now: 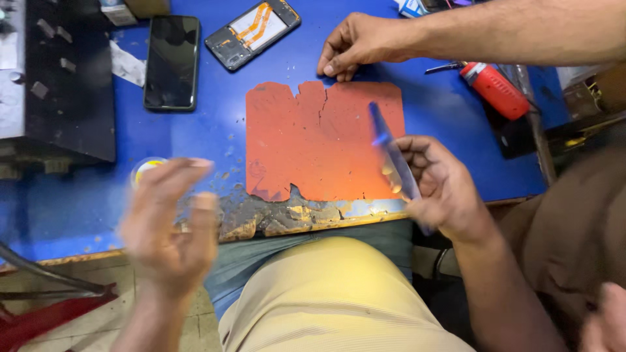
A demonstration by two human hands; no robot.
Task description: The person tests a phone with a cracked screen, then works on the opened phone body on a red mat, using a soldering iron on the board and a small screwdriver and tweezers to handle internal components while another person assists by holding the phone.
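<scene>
The right hand pinches a thin blue tool over the orange mat; the blurred left hand is spread.

The left hand is hovering open and motion-blurred, fingers loosely curled; the right hand is pinching closed, wrist bent inward.

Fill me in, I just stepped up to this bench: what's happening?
A person sits at a blue worktable. Their right hand holds a thin translucent blue strip over a cracked orange mat. Their left hand is blurred and empty. Another person's hand presses the mat's far edge.
</scene>
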